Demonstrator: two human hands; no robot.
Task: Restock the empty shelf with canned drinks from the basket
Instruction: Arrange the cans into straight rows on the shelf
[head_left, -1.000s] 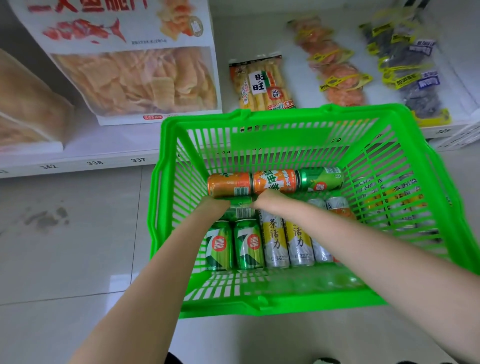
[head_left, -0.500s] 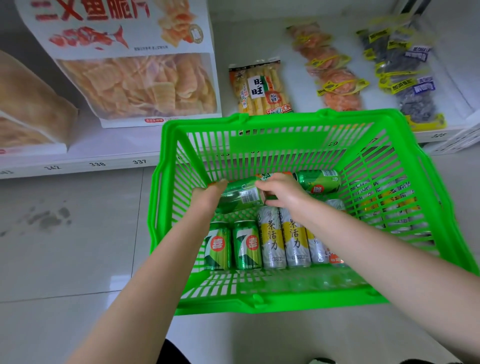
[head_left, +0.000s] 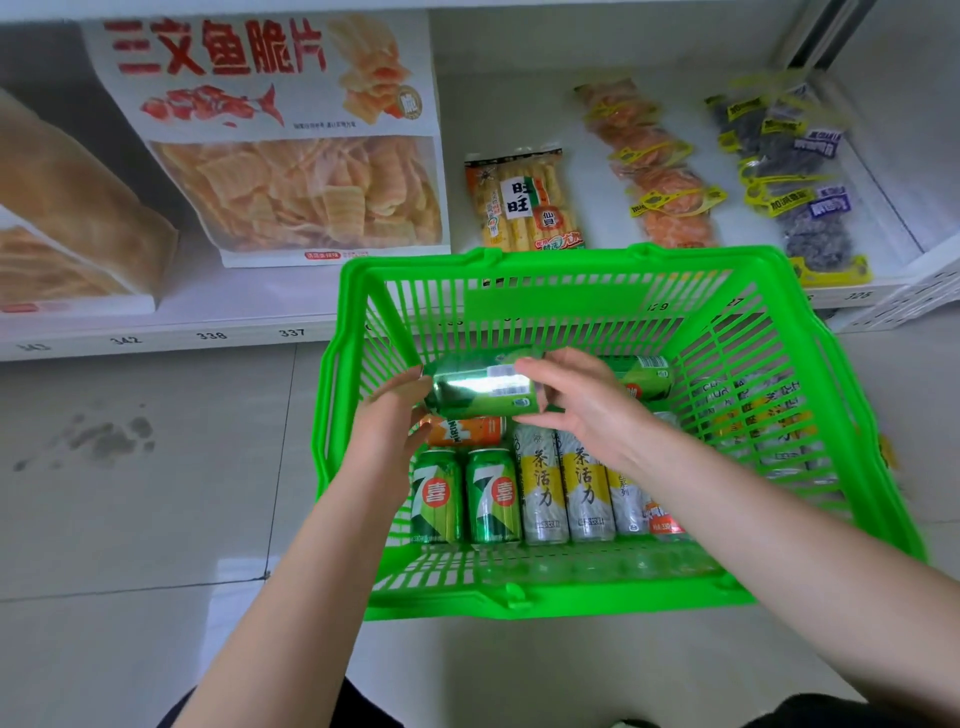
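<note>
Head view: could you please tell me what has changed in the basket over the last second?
The left hand and right hand have gripped the green can by its ends and lifted it off the pile, above the orange can. The basket and the front row of cans stayed put.

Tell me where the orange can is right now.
Head view: the orange can lies on its side in the left part of the green basket, partly hidden under the held green can, just beyond the two 7-marked cans.
</note>
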